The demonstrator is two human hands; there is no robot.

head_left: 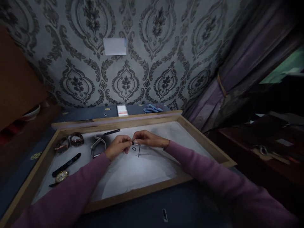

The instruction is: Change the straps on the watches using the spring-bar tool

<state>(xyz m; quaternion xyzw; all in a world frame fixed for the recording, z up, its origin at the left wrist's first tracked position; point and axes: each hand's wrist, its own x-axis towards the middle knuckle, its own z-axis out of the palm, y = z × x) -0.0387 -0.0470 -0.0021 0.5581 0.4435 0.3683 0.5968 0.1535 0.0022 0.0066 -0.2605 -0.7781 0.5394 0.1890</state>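
Note:
My left hand (119,146) and my right hand (148,139) meet over the white-lined wooden tray (133,192). Fingers of both are pinched together around a small dark piece (133,143), mostly hidden by the fingertips; its kind is unclear. Just below them lie a small dark loop (134,149), a thin dark rod (139,151) and a slim silvery tool (144,155). Left of my left hand sits a wristwatch with a pale strap (98,147). A black watch strap (112,132) lies behind that hand.
Farther left in the tray are two brownish wristwatches (77,139) (62,145) and a gold-cased watch (62,176) with a black strap (66,164). Raised wooden sides surround the work area. Behind the tray lie a blue cloth (152,108) and a small white box (122,110).

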